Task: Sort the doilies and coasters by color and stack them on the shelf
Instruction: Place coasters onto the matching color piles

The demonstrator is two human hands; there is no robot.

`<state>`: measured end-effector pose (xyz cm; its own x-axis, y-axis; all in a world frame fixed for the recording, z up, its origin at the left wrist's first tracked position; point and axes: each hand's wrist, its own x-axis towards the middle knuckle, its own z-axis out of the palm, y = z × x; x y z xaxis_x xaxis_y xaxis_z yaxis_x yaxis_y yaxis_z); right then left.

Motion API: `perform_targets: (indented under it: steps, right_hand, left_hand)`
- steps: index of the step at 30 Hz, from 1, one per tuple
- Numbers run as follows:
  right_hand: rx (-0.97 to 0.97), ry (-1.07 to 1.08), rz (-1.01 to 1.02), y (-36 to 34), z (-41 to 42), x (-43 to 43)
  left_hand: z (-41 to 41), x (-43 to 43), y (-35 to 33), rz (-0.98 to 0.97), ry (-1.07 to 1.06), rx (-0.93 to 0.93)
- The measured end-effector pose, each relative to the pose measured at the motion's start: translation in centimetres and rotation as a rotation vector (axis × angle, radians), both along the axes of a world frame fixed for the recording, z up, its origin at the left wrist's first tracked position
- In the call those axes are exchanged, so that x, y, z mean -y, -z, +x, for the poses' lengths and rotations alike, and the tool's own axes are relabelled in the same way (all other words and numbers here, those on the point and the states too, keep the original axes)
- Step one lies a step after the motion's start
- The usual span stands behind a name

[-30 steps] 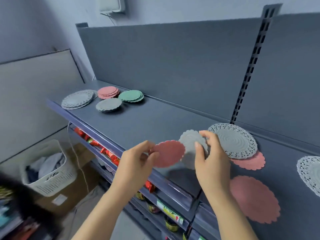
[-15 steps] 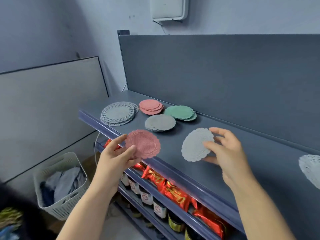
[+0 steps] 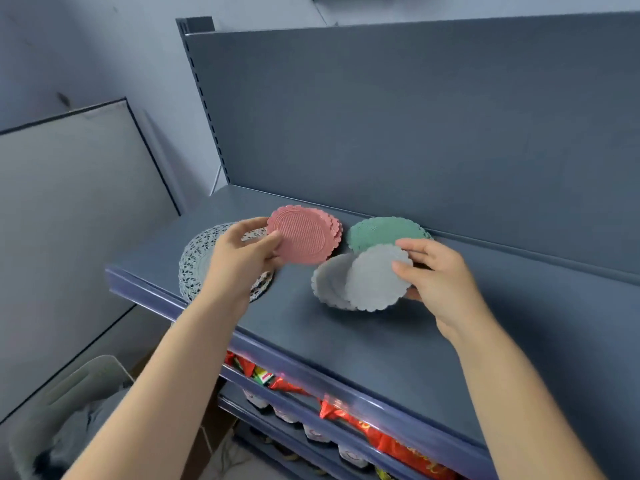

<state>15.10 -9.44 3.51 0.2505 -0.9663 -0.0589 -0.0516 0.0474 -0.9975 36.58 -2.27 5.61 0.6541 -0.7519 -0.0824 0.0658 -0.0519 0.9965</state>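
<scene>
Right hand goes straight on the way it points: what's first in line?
Probably the grey coaster stack: the right hand points left, pinching a single grey coaster that overlaps that stack. Height above it is unclear.

so the ribbed pink coaster (image 3: 303,237) is held tilted over the pink stack (image 3: 336,227), the scalloped grey coaster (image 3: 375,277) is tipped over the grey stack (image 3: 327,278), the green stack (image 3: 381,230) sits flat at its 1 o'clock and the lacy grey doilies (image 3: 197,261) at its 9 o'clock on the shelf (image 3: 346,334)
</scene>
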Motion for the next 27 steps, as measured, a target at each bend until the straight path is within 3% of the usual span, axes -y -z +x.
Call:
perform_targets:
  steps: [3, 5, 6, 9, 10, 14, 19, 27]
  right_hand:
    - [-0.235, 0.048, -0.156, 0.5, 1.5, 1.3]
    - [-0.421, 0.050, -0.236, 0.4, 2.1, 1.5]
    - [-0.520, 0.050, -0.264, 0.3, 2.4, 1.5]
    - [-0.698, 0.041, -0.260, 0.3, 2.9, 0.8]
    - [-0.720, 0.049, -0.233, 0.3, 3.1, 0.4]
    - [-0.714, 0.145, -0.113, 0.6, 4.1, -1.2]
    - [-0.769, 0.272, -0.050, -0.4, 4.5, -4.1]
    - [-0.928, 0.543, -0.035, -3.5, -7.0, -12.5]
  left_hand:
    - [2.2, 3.9, -0.2, -0.014, 0.081, 0.026]
    - [3.9, 6.0, 0.2, 0.028, 0.124, 0.138]
    - [4.7, 6.9, 0.6, 0.104, 0.140, 0.314]
    - [6.5, 8.2, 1.9, 0.497, 0.177, 1.222]
    - [6.8, 8.3, 2.2, 0.513, 0.200, 1.368]
    - [6.9, 8.9, 1.7, 0.365, 0.314, 1.503]
    - [3.9, 8.9, 0.2, 0.009, 0.449, 1.557]
    - [-10.8, 4.5, -1.3, -0.222, 0.790, 1.576]
